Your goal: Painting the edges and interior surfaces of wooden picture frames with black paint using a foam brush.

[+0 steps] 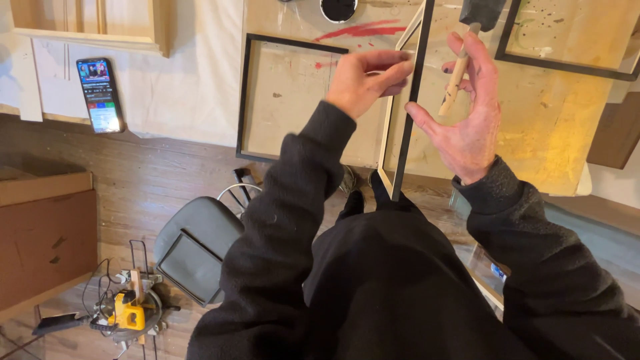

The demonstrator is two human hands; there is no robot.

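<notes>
Pinching upright frame (403, 113) w/ left hand (365, 81); right hand (467, 113) grip clasps brush (460, 63), handle down.

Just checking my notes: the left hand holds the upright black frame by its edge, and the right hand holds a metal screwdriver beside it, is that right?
Not quite. In the head view the right hand holds a foam brush with a wooden handle, not a metal screwdriver. The left hand does hold the upright black frame by its edge.

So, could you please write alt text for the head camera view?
A person's left hand pinches the edge of an upright black-edged wooden frame, while the right hand holds a foam brush by its wooden handle. Another black frame lies on paint-stained paper; a smartphone lies left.
</notes>
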